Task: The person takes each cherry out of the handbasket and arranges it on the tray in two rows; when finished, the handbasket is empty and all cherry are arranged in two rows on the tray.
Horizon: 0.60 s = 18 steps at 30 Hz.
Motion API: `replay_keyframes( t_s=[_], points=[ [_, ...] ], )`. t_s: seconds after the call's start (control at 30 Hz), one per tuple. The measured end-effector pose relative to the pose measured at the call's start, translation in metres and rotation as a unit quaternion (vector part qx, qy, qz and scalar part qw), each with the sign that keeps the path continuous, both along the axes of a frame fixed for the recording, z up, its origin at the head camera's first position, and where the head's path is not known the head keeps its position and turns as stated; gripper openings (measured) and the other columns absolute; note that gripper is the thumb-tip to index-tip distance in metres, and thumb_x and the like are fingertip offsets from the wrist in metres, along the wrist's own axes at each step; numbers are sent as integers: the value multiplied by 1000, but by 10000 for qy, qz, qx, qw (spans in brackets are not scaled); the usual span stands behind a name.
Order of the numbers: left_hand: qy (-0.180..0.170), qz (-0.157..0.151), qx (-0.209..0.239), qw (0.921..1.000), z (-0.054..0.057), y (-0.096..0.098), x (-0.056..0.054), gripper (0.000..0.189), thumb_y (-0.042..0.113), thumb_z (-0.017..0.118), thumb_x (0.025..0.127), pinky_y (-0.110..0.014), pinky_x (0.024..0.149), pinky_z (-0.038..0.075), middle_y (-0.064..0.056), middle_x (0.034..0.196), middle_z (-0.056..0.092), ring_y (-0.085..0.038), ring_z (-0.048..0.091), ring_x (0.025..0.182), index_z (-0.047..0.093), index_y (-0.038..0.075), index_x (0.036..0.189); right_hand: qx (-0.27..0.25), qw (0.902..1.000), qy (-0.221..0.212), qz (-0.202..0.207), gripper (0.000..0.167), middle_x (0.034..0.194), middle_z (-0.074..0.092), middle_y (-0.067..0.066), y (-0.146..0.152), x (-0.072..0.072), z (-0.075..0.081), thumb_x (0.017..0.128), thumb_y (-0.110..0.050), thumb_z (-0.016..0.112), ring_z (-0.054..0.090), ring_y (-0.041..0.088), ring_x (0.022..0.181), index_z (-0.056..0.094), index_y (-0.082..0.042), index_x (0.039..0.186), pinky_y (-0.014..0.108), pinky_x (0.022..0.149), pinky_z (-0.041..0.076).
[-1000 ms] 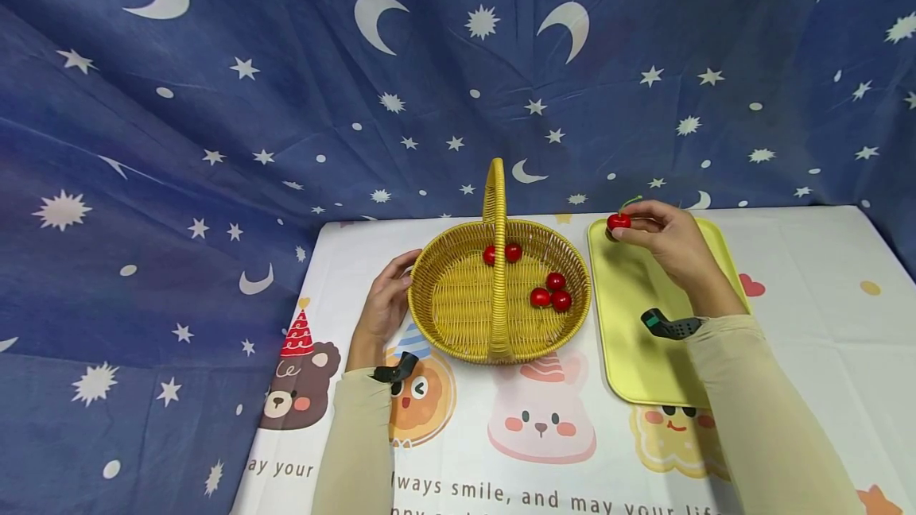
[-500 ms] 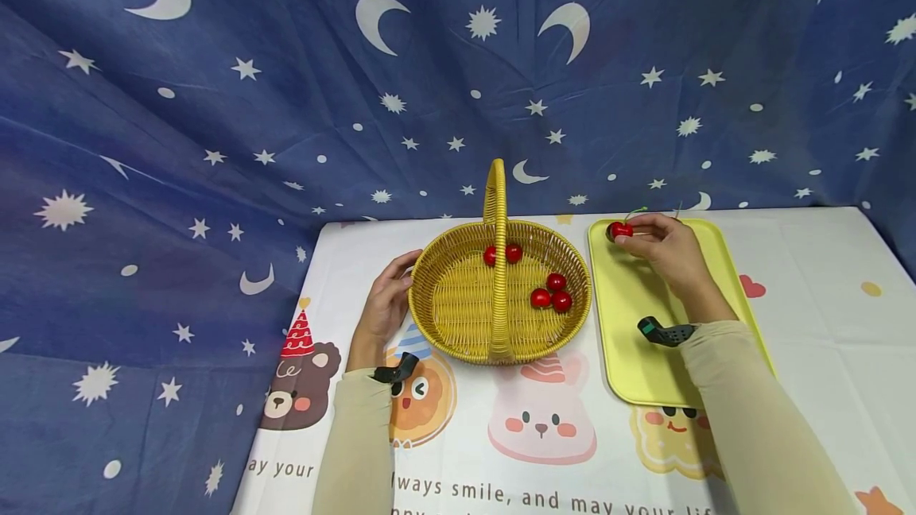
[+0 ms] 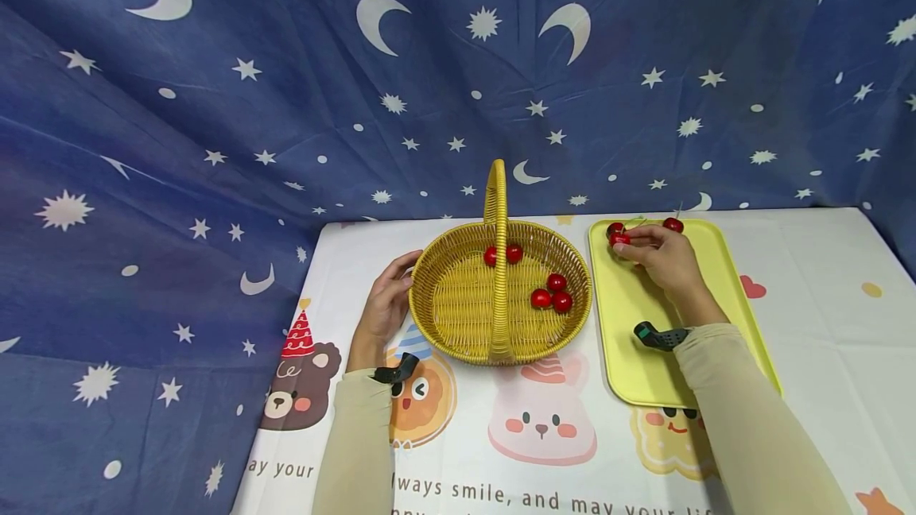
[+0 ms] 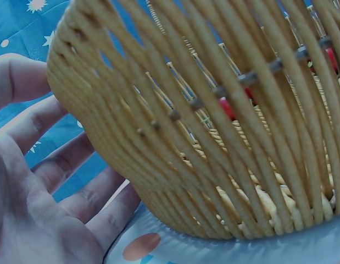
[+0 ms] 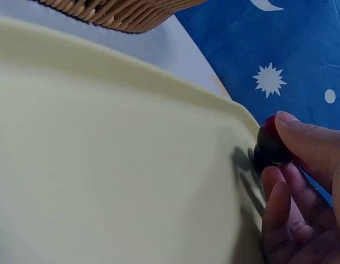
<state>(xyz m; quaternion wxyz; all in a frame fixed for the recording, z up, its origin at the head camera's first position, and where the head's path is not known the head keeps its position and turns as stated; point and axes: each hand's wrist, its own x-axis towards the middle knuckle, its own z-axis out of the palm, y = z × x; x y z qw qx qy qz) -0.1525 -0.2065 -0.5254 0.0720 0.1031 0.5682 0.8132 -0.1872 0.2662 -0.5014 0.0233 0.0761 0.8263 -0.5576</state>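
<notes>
My right hand (image 3: pixel 661 261) pinches a red cherry (image 3: pixel 619 239) between thumb and fingers, low over the far left corner of the yellow tray (image 3: pixel 644 372). Right behind it another cherry (image 3: pixel 613 228) is partly covered, and a third cherry (image 3: pixel 673 224) lies near the tray's far edge. In the right wrist view the held cherry (image 5: pixel 273 140) looks dark at the thumb tip. The left hand (image 3: pixel 386 300) touches the left side of the wicker basket (image 3: pixel 458 348); its fingers (image 4: pixel 62 162) extend along the woven wall. Several cherries (image 3: pixel 561 302) lie inside the basket, in its right half.
The basket's tall arched handle (image 3: pixel 498 261) rises over its middle. Its right rim stands close to the tray's left edge. A white printed tablecloth (image 3: pixel 444 475) covers the table, and a blue curtain (image 3: pixel 429 86) with moons and stars hangs right behind it.
My right hand has come down toward me with its cherry, uncovering the cherry at the tray's far edge and the one behind. The left hand and basket have stayed put.
</notes>
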Motion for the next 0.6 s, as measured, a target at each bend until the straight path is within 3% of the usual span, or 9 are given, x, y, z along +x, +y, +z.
replay_keyframes(
  t_s=[0.4,0.6],
  points=[
    [-6,-38,44,10000,0,-1,0,49,0,41,97,-26,93,54,-5,137,56,-17,60,116,52,1,145,4,10000,-28,-47,44,85,62,-23,0,0,-8,88,-21,81,59,-3,70,65,0,123,18,61,52],
    [10,-18,4,10000,0,0,0,50,1,42,97,-26,94,54,-5,137,56,-17,60,116,49,-2,147,254,9996,-130,-80,46,88,61,-21,-1,0,-10,89,-26,80,57,-1,72,65,-3,126,17,63,52]
  ],
)
